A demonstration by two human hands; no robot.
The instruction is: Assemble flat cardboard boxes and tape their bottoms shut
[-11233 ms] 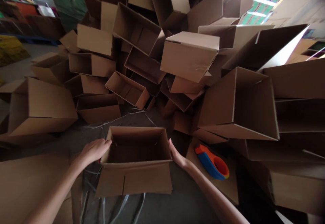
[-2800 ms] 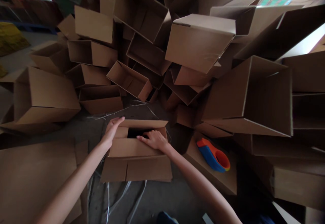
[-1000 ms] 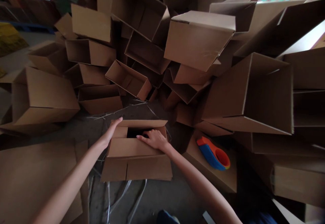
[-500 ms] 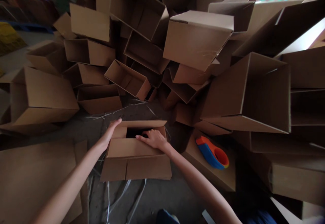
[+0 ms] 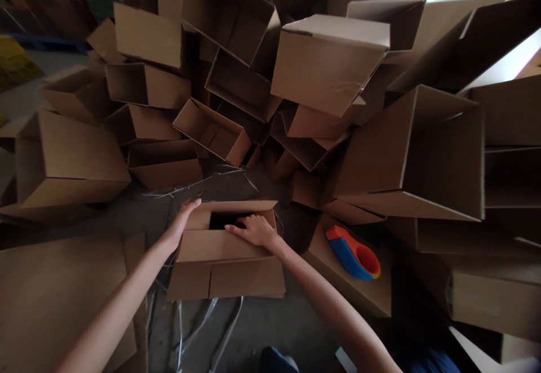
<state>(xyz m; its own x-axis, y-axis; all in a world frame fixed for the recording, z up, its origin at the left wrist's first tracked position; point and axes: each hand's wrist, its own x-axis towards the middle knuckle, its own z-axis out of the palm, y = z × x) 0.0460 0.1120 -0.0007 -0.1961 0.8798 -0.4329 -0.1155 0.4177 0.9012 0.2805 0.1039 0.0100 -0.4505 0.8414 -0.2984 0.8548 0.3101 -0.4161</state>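
Observation:
In front of me a cardboard box [image 5: 228, 249] rests on a stack of flat cardboard [image 5: 249, 283] on the floor. Its top flaps are folded inward, with a dark gap between them. My left hand [image 5: 182, 222] holds the box's left end, thumb along the upper corner and fingers partly hidden behind the side. My right hand [image 5: 256, 231] lies over the near flap, thumb on top and fingers bent over its edge into the gap. On another carton to the right sits an orange and blue tape dispenser [image 5: 353, 253], touched by neither hand.
Open, empty-looking cartons [image 5: 228, 18] are heaped across the back and right. A large carton [image 5: 380, 153] stands close on the right. Flat cardboard [image 5: 63, 300] lies to the left. White plastic straps [image 5: 205, 325] trail over the floor near a shoe [image 5: 276, 360].
Almost nothing differs. Both hands keep their places on the box, and the view has shifted very slightly.

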